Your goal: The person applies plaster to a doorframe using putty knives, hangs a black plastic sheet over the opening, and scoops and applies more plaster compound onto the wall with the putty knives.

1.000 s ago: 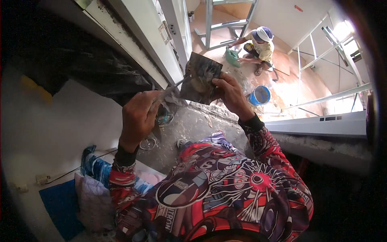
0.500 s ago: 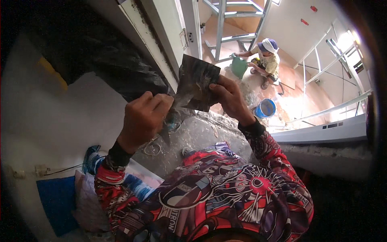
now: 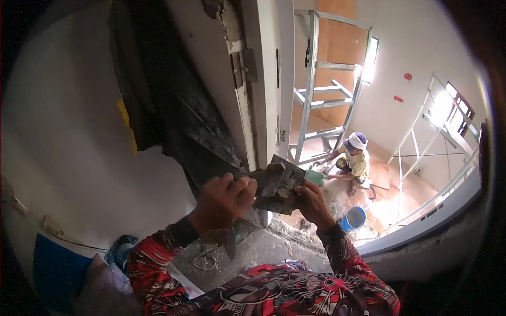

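Note:
My right hand (image 3: 315,203) grips the right edge of a dark, flat square plate (image 3: 271,196), with the thumb on top. Smears of grey paste lie on the plate. My left hand (image 3: 219,203) is closed in a fist at the plate's left side. From it a flat tool like a putty knife (image 3: 268,170) reaches over the plate's upper part; the fist hides most of it. A dark pointed piece (image 3: 230,246) shows below the fist, and I cannot tell whether it belongs to the same tool.
Beside the door frame (image 3: 266,105) hangs black sheeting (image 3: 179,116). Beyond the opening, a person (image 3: 357,160) squats by a green container (image 3: 314,176), near a metal scaffold (image 3: 311,84) and a blue bucket (image 3: 353,218). A cable (image 3: 203,259) lies on the floor.
My view has tilted up, showing more of the door frame and room. The flat tool has moved from the plate's lower left edge to its upper part. Both hands keep their grip.

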The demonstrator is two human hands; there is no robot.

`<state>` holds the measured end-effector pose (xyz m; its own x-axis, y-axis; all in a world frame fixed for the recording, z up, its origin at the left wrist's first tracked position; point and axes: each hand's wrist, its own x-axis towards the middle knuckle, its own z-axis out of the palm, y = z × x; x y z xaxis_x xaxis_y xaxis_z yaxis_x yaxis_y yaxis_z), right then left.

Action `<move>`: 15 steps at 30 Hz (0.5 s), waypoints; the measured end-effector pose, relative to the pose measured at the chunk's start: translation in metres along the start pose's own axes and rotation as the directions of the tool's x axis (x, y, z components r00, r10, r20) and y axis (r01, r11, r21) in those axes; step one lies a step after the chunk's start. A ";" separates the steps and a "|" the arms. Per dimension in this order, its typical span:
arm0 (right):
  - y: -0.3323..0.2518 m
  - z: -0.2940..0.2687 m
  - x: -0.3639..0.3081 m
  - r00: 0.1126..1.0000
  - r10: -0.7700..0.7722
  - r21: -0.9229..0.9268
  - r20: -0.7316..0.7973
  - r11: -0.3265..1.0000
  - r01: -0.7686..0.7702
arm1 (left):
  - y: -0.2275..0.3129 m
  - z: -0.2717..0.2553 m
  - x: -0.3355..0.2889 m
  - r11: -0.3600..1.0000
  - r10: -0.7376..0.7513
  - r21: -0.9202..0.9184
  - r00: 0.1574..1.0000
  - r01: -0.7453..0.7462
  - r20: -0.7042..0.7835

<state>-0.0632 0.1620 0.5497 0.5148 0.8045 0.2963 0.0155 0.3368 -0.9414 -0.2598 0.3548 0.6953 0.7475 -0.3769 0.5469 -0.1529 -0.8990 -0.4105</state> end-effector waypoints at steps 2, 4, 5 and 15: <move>-0.024 0.015 0.006 0.984 0.179 0.371 -0.015 0.915 -0.161 | -0.027 -0.015 0.015 0.985 -0.041 -0.169 0.992 0.021 -0.118; -0.026 0.018 0.009 0.984 0.170 0.393 -0.056 0.910 -0.135 | -0.063 -0.016 0.034 0.979 -0.044 -0.203 0.978 0.002 -0.205; -0.025 0.019 0.007 0.981 0.172 0.423 -0.087 0.898 -0.120 | -0.081 -0.016 0.046 0.972 -0.059 -0.237 0.959 -0.008 -0.276; 0.000 0.017 0.012 0.990 0.131 0.426 -0.060 0.900 -0.093 | -0.217 -0.057 0.176 0.777 -0.555 -0.601 0.653 0.187 -0.515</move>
<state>-0.0717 0.1797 0.5558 0.5625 0.8111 0.1605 -0.3996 0.4366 -0.8060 -0.1325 0.4706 0.9222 0.2407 0.1381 0.9607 -0.3679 -0.9030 0.2220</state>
